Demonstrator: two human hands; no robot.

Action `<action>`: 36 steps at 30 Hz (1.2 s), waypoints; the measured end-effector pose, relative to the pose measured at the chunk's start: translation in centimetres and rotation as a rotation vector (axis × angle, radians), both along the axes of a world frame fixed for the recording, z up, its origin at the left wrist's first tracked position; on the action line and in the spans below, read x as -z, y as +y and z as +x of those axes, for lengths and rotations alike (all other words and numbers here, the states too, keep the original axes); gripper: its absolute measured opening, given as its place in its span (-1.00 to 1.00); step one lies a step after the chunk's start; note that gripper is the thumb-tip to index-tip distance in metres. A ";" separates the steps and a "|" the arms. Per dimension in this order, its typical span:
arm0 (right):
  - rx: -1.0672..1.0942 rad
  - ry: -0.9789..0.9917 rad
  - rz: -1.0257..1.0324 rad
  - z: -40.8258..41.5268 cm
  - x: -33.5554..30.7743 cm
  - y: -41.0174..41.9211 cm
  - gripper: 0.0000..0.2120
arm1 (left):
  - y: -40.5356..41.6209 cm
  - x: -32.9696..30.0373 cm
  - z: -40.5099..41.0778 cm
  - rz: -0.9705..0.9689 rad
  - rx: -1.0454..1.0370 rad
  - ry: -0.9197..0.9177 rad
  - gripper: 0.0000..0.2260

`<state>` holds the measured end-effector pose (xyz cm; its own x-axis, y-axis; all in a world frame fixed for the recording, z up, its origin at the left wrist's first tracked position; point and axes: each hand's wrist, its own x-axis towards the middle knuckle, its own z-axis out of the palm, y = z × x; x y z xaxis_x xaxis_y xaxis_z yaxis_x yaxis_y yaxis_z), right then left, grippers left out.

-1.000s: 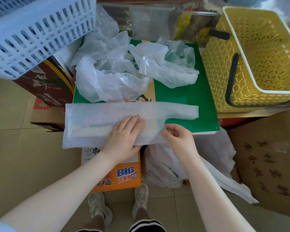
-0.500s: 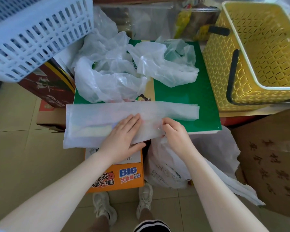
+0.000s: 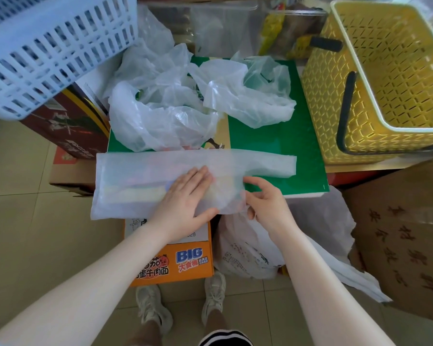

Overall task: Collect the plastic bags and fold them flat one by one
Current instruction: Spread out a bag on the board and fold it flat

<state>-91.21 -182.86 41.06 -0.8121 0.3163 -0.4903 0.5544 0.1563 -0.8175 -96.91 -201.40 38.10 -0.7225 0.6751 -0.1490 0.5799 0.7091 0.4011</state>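
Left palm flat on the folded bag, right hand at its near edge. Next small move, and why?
Probably fold the right end leftward over the left hand. The flattened bag already lies as a long strip, its handle end stretched out on the green board; the right hand pinches its near edge, and crumpled bags wait behind.

Just beyond the right hand (image 3: 265, 203), a bare strip of the green board (image 3: 273, 143) is lying open, giving room to reach forward. To that hand's right, the yellow basket (image 3: 375, 96) is walling off the board's edge. Ahead of the left hand (image 3: 185, 196), the crumpled plastic bags (image 3: 175, 106) are crowding the far half of the board. Up and to that hand's left, the white crate (image 3: 48, 51) is overhanging. Left of the left hand, open floor (image 3: 30, 233) is lying clear below.
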 end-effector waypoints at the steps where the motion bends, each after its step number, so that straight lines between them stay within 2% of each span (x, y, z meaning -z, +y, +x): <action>1: -0.009 0.014 0.025 0.0 0.1 -0.3 -0.72 | 0.3 -0.3 0.0 0.054 -0.039 -0.018 -0.24; 3: 0.011 0.068 0.027 0.0 0.2 -0.9 -0.66 | 1.4 -1.0 0.1 0.182 -0.168 -0.057 -0.26; 5: -0.026 0.099 0.089 -0.2 0.0 -1.6 -0.56 | 2.9 -1.9 0.1 0.233 -0.321 -0.095 -0.25; 8: -0.162 0.068 0.305 -0.3 -0.1 -2.5 -0.57 | 5.3 -3.3 -0.7 -0.027 -0.397 -0.113 -0.32; 10: -0.151 0.080 0.354 -0.2 -0.1 -2.8 -0.60 | 6.3 -3.7 -1.5 -0.161 -0.378 -0.093 -0.47; 11: -0.128 0.107 0.351 0.0 -0.1 -2.8 -0.58 | 6.4 -3.6 -1.9 -0.163 -0.366 -0.086 -0.56; 13: -0.038 0.168 0.312 0.5 -0.1 -2.5 -0.56 | 5.8 -3.3 -2.3 -0.011 -0.357 -0.088 -0.75; 16: 0.113 0.317 0.181 1.6 -0.5 -1.0 -0.55 | 4.0 -3.0 -2.0 0.313 -0.460 -0.195 -0.86; 18: 0.031 0.399 0.190 2.0 -0.5 -0.1 -0.54 | 2.9 -3.1 -1.8 0.422 -0.537 -0.324 -0.69; 20: -0.143 0.414 0.301 1.7 -0.4 0.3 -0.63 | 2.0 -2.7 -1.8 0.491 -0.552 -0.408 -0.59; 22: -0.267 0.414 0.363 1.2 -0.1 0.3 -0.66 | 1.7 -2.5 -1.8 0.542 -0.556 -0.461 -0.60; 26: -0.425 0.267 0.289 -0.4 -0.2 0.0 -0.61 | 0.8 -2.5 -1.5 0.705 -0.541 -0.499 -0.65; 29: -0.459 0.230 0.227 -1.1 -0.1 0.0 -0.57 | 0.2 -2.6 -1.9 0.755 -0.488 -0.551 -0.53; 31: -0.448 0.195 0.162 -1.6 -0.4 -0.2 -0.54 | 0.1 -2.6 -2.6 0.656 -0.344 -0.592 -0.28; 32: -0.410 0.161 0.081 -1.5 -0.8 -0.2 -0.59 | 0.3 -2.8 -3.0 0.550 -0.227 -0.573 -0.17; 34: -0.266 0.108 -0.121 -2.3 -1.8 0.0 -0.84 | 0.4 -3.5 -3.8 0.350 -0.061 -0.530 -0.09; 36: -0.249 0.023 -0.154 -3.1 -2.7 0.6 -0.71 | 0.7 -4.5 -4.9 0.225 -0.004 -0.494 -0.07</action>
<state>-94.35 -182.27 43.73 -0.8669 0.0292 -0.4976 0.4956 0.1583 -0.8540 -101.80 -200.69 42.56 -0.6060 0.7266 -0.3237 0.2813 0.5764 0.7672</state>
